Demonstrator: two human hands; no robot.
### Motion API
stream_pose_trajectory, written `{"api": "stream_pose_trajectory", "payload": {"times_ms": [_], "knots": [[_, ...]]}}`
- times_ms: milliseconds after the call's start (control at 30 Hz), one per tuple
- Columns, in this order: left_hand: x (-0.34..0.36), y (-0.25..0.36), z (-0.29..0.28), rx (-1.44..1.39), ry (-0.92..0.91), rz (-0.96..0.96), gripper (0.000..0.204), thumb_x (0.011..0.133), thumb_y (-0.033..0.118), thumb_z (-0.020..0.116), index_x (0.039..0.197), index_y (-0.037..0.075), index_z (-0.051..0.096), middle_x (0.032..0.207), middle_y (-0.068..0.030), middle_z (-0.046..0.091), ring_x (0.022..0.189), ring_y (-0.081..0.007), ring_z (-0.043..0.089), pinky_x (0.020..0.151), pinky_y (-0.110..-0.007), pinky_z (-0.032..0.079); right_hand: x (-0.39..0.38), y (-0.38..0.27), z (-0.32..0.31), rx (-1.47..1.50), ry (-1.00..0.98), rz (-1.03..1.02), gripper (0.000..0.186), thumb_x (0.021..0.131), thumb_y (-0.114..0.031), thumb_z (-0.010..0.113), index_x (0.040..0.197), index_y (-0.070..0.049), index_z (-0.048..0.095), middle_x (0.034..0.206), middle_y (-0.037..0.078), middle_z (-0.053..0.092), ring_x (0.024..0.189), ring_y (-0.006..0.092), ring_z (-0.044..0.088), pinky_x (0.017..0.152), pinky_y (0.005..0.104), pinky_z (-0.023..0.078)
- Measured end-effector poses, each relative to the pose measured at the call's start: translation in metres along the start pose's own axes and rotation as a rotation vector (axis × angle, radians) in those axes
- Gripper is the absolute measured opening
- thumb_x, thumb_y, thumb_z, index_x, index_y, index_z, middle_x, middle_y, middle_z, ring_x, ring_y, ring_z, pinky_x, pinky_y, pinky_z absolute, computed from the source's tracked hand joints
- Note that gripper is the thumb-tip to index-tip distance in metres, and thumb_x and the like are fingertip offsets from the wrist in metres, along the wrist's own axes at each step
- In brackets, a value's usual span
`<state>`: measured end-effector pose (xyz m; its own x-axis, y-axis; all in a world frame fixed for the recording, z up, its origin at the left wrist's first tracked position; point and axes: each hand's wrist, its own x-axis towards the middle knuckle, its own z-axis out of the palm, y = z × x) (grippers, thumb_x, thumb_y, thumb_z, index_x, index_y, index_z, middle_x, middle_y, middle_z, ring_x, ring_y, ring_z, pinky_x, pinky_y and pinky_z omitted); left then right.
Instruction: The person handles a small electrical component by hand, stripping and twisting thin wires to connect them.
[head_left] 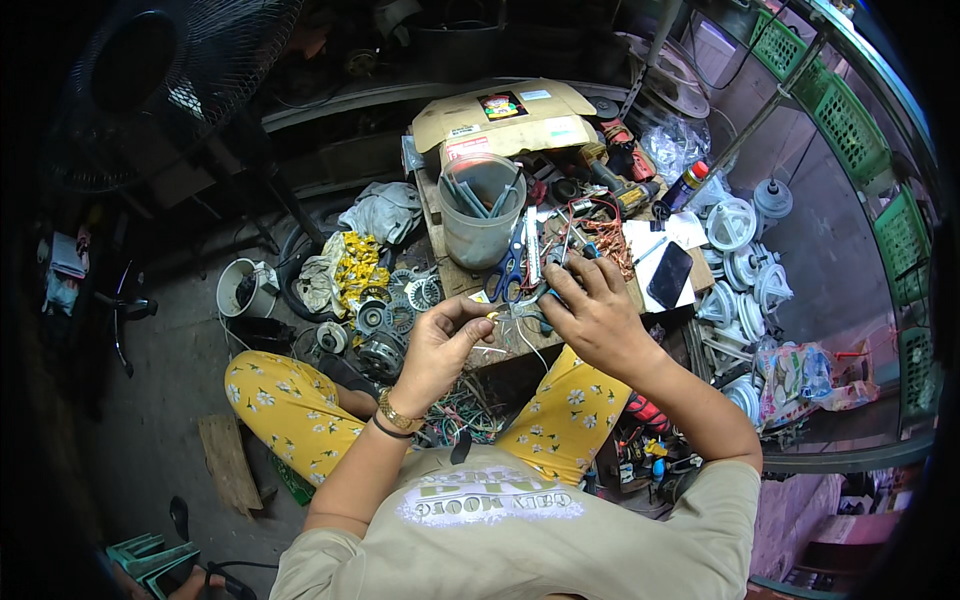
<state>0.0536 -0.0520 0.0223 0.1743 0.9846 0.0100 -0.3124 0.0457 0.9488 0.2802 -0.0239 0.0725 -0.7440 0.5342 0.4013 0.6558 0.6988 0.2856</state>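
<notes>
My left hand (pixel 447 345) is closed in a pinch at the near edge of a low wooden bench (pixel 455 275). A small yellow piece (pixel 492 315) shows at its fingertips, too small to name. Across from it, my right hand (pixel 605 315) curls palm down over a tool, mostly hidden, with a blue-green handle (pixel 545 322). A thin white wire (pixel 537 348) droops between the hands toward my lap. Just beyond them lie blue-handled scissors (pixel 510 268) and a white strip (pixel 532 245).
A translucent bucket (pixel 482 235) of flat strips stands before a cardboard box (pixel 505 125). Copper wire (pixel 612 240), a drill (pixel 632 195) and a phone (pixel 670 277) lie to the right. White plastic parts (pixel 745 265) pile farther right; motor parts (pixel 380 320) sit left. A fan (pixel 170 90) stands far left.
</notes>
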Motion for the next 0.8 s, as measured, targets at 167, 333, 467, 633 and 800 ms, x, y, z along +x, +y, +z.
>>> {"api": "stream_pose_trajectory", "payload": {"times_ms": [167,333,467,633,800], "knots": [[-0.001,-0.005,0.006,0.092,0.034,0.065,0.014,0.092,0.01,0.066,0.101,-0.001,0.063,0.082,-0.0016,0.065,0.074,-0.0074,0.06,0.063,-0.022,0.045,0.002,-0.002,-0.001,0.011,0.012,-0.006,0.014,0.079,-0.021,0.059,0.089,-0.012,0.065,0.103,0.004,0.058,0.097,0.0253,0.055,0.092,0.0469,0.042],[-0.003,0.006,0.009,0.783,-0.029,0.127,0.018,0.097,0.015,0.058,0.103,-0.002,0.057,0.079,-0.0104,0.062,0.074,-0.0108,0.06,0.065,-0.028,0.046,-0.001,0.0,-0.001,0.087,0.047,0.008,0.008,0.078,-0.017,0.059,0.084,-0.011,0.061,0.095,0.004,0.057,0.087,0.0245,0.056,0.081,0.0405,0.046],[0.0,-0.02,0.002,0.74,-0.021,0.37,0.018,0.099,0.016,0.054,0.101,-0.001,0.054,0.075,-0.0156,0.059,0.065,-0.0232,0.056,0.06,-0.035,0.043,-0.002,-0.002,-0.001,0.329,0.051,0.164,0.01,0.075,-0.008,0.06,0.085,-0.007,0.058,0.094,0.007,0.057,0.085,0.0268,0.057,0.073,0.0391,0.048],[-0.002,-0.021,0.003,0.494,-0.08,0.304,0.022,0.101,0.021,0.053,0.097,-0.001,0.055,0.071,-0.0105,0.058,0.061,-0.0209,0.053,0.057,-0.033,0.041,-0.009,0.001,0.007,0.454,0.012,0.267,0.022,0.072,-0.002,0.06,0.094,-0.004,0.059,0.101,0.009,0.058,0.09,0.0299,0.057,0.076,0.0422,0.048],[-0.002,-0.017,-0.002,0.411,-0.104,0.267,0.031,0.102,0.027,0.052,0.089,0.0,0.057,0.066,0.0005,0.054,0.056,-0.0041,0.04,0.05,-0.022,0.033,-0.012,-0.002,-0.003,0.393,0.002,0.22,0.025,0.072,-0.003,0.061,0.096,-0.005,0.061,0.11,0.01,0.059,0.097,0.031,0.057,0.082,0.0433,0.048]]}}
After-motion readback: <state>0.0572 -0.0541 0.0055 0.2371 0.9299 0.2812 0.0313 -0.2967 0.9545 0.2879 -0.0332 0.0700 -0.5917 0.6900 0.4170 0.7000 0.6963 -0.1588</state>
